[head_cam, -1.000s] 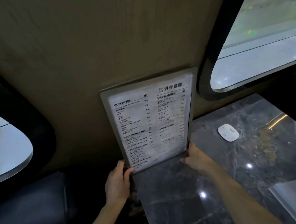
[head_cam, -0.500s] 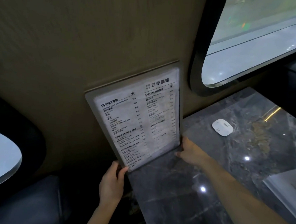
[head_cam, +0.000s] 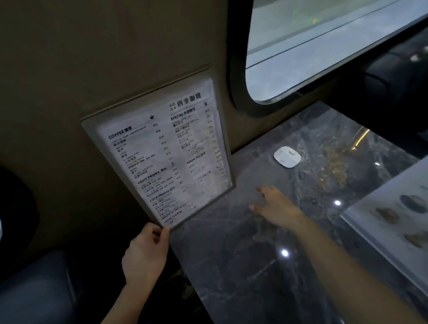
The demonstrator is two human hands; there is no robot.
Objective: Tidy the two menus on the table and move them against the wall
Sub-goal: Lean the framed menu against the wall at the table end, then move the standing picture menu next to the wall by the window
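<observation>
Head view. Two menus in frame. Menu 1, the drinks menu (head_cam: 165, 156), stands upright at centre left, its lower edge on the table (head_cam: 251, 276), its back against the wall (head_cam: 102, 42). Readable headings: COFFEE, SPECIAL, FRUIT DRINKS, COLD DRINKS, GREEN TEA, WHITE TEA; prices too small to read. Menu 2, the picture menu (head_cam: 400, 205), lies at the right edge, cut off by the frame, well apart from the wall.

Two hands. Left hand (head_cam: 146, 253), lower centre, pinches the bottom corner of the drinks menu. Right hand (head_cam: 274, 205), centre, fingers spread and holding nothing, sits just beside the menu's right corner above the table.

One white disc (head_cam: 287, 156) on the table near the wall. One window (head_cam: 328, 43), upper right.
</observation>
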